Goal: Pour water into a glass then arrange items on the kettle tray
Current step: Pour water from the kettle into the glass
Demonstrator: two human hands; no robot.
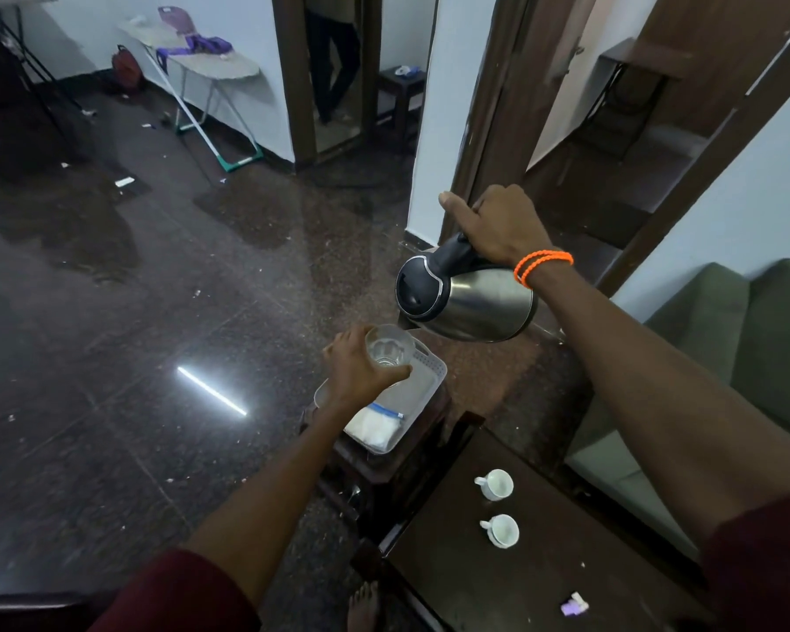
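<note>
The handle of a steel electric kettle [470, 298] is gripped by the right hand [502, 223], fingers curled round it and the index finger stretched forward; two orange bands [542, 265] are worn at that wrist. The kettle is tilted, lid end down toward the left, with its spout just above a clear glass [388, 346]. The glass is held by the left hand [361, 371], fingers and thumb wrapped round its side, above the far end of a white plastic tray [429, 371]. Whether water is flowing cannot be told. A white packet with a blue strip [375, 426] lies in the near end of the tray, which rests on a small dark stool [384, 476]. Two white cups [497, 484] stand on a dark table [543, 563] to the right, well apart from the tray, beside a green sofa [726, 358]. An ironing board [211, 57] stands by the far wall.
</note>
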